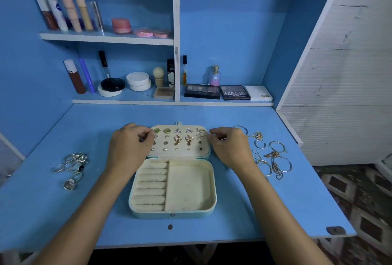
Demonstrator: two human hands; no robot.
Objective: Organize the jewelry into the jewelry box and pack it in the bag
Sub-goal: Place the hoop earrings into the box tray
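Jewelry box (172, 209) open; left hand (129, 148), right hand (229, 148) grips curled, contents unclear.

dim, cool, even light from above leaves only soft, faint shadows under the forearms on the blue worktop (265, 190). the wide lens bows straight lines near the edges. fine detail is soft and smeared, no hard glare.

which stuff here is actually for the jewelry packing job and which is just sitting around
For the job: jewelry box, earrings on its lid panel, rings, bracelets and chains.
Just sitting there: shelf cosmetics, perfume bottle, eyeshadow palettes.
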